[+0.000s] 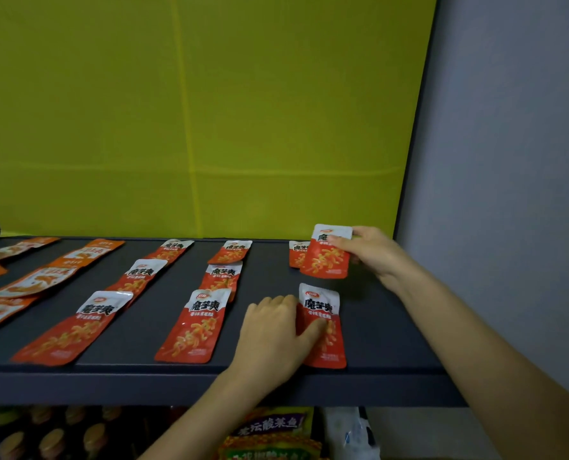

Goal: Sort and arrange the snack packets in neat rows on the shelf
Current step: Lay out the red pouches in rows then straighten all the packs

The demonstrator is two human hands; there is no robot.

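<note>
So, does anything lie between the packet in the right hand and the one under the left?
Nothing visible does: bare shelf separates the raised packet in the right hand from the front packet the left hand grips.

the shelf [376, 327] is a dark, flat board. red and white snack packets lie on it in rows that go from front to back. the left row [70, 330] has three packets, and so does the middle row [193, 327]. in each, the back ones overlap a little. on the right, the front right packet [324, 313] lies near the front edge. the back right packet [297, 254] is partly hidden by a lifted packet [324, 260]. orange packets [34, 282] lie mixed up on the far left.
</note>
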